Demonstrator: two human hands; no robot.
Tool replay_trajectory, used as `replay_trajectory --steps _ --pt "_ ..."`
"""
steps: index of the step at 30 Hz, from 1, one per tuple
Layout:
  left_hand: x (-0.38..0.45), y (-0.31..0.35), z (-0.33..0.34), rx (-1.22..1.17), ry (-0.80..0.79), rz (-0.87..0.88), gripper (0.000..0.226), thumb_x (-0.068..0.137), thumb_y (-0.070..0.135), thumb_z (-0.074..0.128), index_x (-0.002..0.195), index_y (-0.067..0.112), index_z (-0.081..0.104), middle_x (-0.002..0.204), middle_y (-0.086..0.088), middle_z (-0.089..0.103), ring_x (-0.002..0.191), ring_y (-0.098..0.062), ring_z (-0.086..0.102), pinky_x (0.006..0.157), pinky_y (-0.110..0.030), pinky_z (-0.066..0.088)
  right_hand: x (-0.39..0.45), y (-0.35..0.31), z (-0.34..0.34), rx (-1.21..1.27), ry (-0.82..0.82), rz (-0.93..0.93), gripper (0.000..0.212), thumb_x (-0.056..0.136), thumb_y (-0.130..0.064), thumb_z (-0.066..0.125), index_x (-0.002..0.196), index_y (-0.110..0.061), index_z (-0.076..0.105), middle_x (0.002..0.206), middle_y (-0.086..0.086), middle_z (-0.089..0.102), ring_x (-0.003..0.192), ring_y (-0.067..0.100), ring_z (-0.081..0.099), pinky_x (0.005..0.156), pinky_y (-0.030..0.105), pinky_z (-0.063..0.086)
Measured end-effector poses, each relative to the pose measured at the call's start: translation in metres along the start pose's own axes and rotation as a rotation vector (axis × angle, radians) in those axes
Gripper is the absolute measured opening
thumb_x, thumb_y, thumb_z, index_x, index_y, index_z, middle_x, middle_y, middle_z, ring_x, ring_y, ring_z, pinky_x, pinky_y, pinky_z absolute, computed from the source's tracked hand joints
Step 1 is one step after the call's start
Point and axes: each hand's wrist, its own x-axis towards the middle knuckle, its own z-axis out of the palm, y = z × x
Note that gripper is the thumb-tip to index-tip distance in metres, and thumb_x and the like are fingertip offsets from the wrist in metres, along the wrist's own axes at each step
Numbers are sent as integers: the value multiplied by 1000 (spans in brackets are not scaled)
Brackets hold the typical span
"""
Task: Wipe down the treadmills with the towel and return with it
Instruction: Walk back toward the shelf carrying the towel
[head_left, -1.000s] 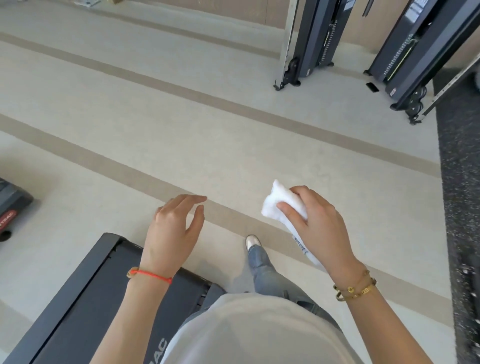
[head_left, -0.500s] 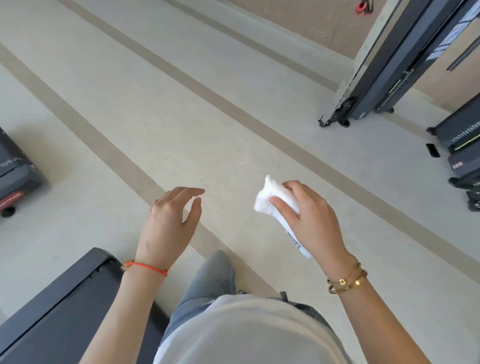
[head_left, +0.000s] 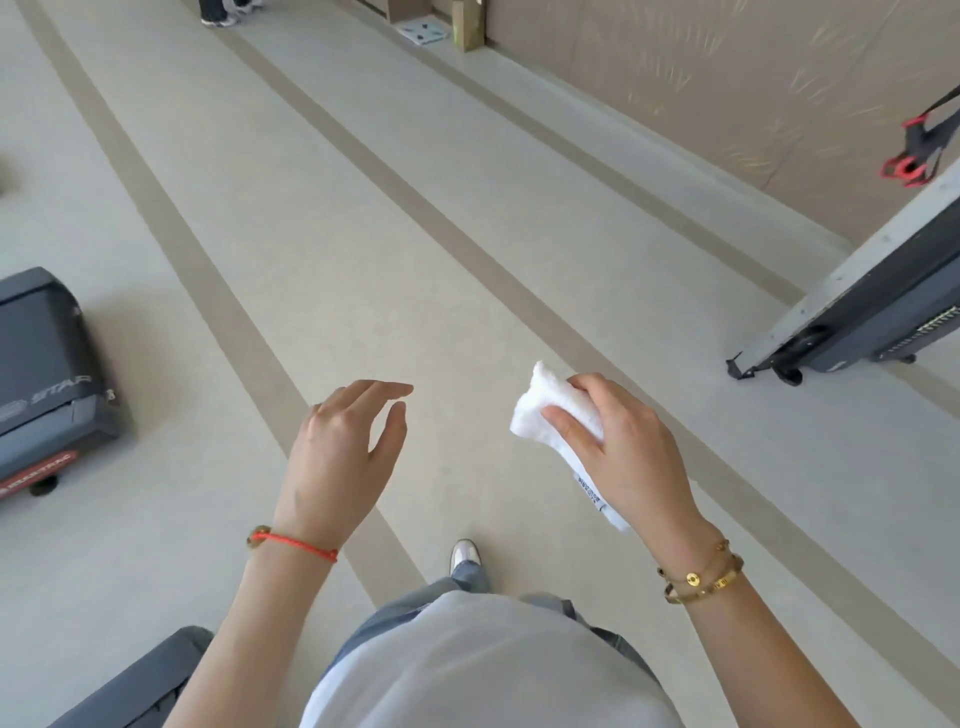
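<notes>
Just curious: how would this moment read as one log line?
right hand: grips towel | left hand: open, holds nothing | treadmills: untouched

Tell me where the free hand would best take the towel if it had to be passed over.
Probably the bunched upper end of the towel, approached from the left, where the open left hand already is. That end sticks out clear of the right hand, whose fingers wrap the middle; the lower tail hangs behind the wrist.

White folded towel (head_left: 558, 415) gripped in right hand (head_left: 623, 452), treadmill (head_left: 47, 384) far left.
</notes>
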Motion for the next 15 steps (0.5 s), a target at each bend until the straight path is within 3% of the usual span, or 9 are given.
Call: replay_trajectory --steps 3,5,8,10,13,15 --pt "66 -17 8 11 -15 -1 19 94 9 59 108 13 71 104 2 70 78 -20 66 76 -40 54 68 1 8 6 1 5 25 92 -57 47 96 -32 52 83 -16 56 76 5 50 58 25 40" --pt "107 -27 13 14 -27 -6 19 94 9 59 108 14 71 103 2 70 63 -10 54 73 -36 52 109 2 13 8 -5 13 27 92 -56 47 96 -31 53 82 -16 55 74 6 49 57 23 37" --pt "168 -44 24 13 -36 -18 19 95 11 57 108 14 71 103 3 70 73 -13 62 76 -36 52 173 5 24 10 -16 17 28 91 -59 44 96 -31 52 81 -15 55 72 5 48 54 15 34" --pt "211 -56 36 8 -32 -22 19 95 10 57 108 13 71 103 3 70 82 -13 66 79 -38 52 218 10 36 27 -26 4 30 91 -59 44 97 -30 52 82 -15 56 73 6 49 55 19 36" --pt "278 -76 56 24 1 -19 18 94 10 59 107 13 71 103 4 70 59 8 52 72 -27 44 292 17 55 46 -42 -16 34 91 -60 42 99 -30 53 85 -13 58 77 8 52 60 27 41" --pt "327 -89 67 27 12 -30 18 94 10 59 107 13 72 103 3 71 55 10 47 71 -23 39 347 21 65 49 -45 -21 33 91 -60 43 99 -30 54 86 -13 59 78 8 54 62 30 45"
